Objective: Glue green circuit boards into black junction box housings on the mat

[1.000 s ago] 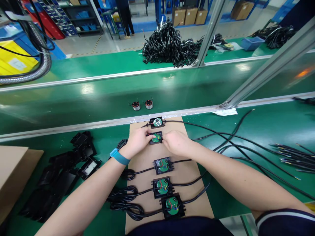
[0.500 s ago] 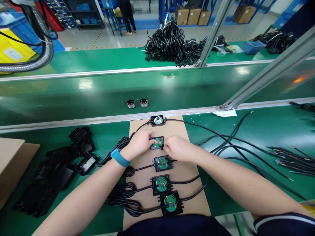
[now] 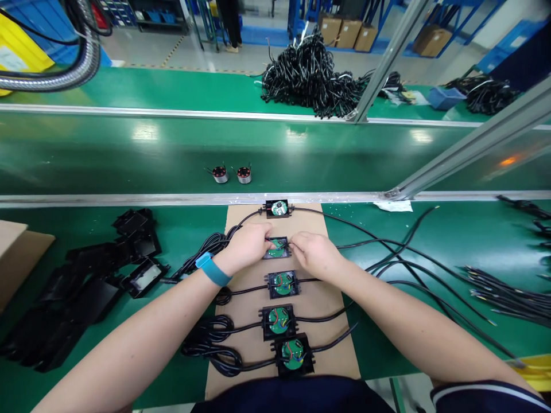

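A small black box with a round green circuit board (image 3: 276, 249) lies on a brown cardboard sheet (image 3: 245, 344) in front of me. My left hand (image 3: 245, 246), with a blue wristband, pinches the box from its left side. On the right side my right hand (image 3: 315, 254) pinches the box and its wires. Three like boxes (image 3: 282, 283) with black cables lie in a row below it, nearer me. One more box (image 3: 278, 208) sits above, at the cardboard's far edge.
Black plastic covers (image 3: 107, 275) are heaped at the left, beside a cardboard carton (image 3: 17, 252). Loose black cables (image 3: 430, 269) spread to the right. Two small copper coils (image 3: 231, 174) stand on the green conveyor belt beyond. A big cable pile (image 3: 310, 80) lies further back.
Both hands have stayed on the same box, shifting their fingers slightly. The camera has tilted, so everything sits a little lower and to the left in view.
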{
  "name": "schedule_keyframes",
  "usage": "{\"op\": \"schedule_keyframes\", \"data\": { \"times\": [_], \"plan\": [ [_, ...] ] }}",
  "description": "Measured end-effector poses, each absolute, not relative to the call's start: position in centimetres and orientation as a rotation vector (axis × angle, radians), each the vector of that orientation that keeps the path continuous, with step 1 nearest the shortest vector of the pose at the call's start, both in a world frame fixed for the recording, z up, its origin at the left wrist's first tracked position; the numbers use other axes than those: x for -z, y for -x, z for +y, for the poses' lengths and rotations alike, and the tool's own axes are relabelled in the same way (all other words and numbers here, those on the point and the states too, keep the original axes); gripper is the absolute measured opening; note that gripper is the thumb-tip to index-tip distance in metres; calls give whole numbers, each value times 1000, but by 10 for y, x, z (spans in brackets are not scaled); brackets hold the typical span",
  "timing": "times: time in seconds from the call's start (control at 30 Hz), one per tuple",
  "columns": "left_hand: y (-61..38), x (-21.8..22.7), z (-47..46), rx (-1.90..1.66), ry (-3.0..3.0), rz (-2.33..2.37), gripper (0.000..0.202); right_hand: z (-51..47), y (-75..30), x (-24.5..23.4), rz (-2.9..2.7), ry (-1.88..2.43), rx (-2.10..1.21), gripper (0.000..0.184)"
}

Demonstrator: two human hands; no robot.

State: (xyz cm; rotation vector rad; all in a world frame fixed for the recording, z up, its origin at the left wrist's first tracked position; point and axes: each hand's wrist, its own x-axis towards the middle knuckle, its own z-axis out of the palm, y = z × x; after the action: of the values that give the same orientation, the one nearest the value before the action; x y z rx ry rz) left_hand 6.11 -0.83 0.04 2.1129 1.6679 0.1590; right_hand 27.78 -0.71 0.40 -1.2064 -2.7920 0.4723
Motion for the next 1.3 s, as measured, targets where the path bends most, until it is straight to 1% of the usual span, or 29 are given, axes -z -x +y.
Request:
{"op": "schedule_keyframes", "data": {
  "times": [0.2,0.33,0.43,0.53,0.6,0.73,0.8,1.03,1.2,1.23,1.3],
  "plan": [
    [-63,-4,-9,-114,-2122,1676,16,-11,-277,0,-2997,1150,-250,21],
    [-65,-5,-9,-91,-2123,1677,15,-10,-266,-8,-3197,1027,-113,18],
    [-65,-6,-9,-95,-2134,1675,15,-7,-260,-16,-3331,931,-74,19],
    [-65,-6,-10,-90,-2118,1692,14,-4,-262,-22,-3340,892,-106,19],
    [-65,-5,-10,-79,-2113,1696,14,-5,-268,-22,-3210,951,-109,22],
    [-64,-2,-10,-89,-2128,1685,15,-12,-278,-11,-2982,883,-160,39],
    [-64,0,-9,-111,-2126,1678,14,-14,-279,-2,-2986,804,-225,41],
    [-61,0,-9,-136,-2153,1651,11,-6,-267,2,-2957,794,-405,33],
    [-36,-8,-18,-234,-2156,1556,30,-5,-263,8,-2836,828,-381,26],
    [-31,-9,-20,-243,-2146,1546,30,-6,-263,10,-2810,825,-389,25],
    [-21,-11,-24,-226,-2144,1547,22,-6,-262,13,-2779,810,-426,22]
  ]
}}
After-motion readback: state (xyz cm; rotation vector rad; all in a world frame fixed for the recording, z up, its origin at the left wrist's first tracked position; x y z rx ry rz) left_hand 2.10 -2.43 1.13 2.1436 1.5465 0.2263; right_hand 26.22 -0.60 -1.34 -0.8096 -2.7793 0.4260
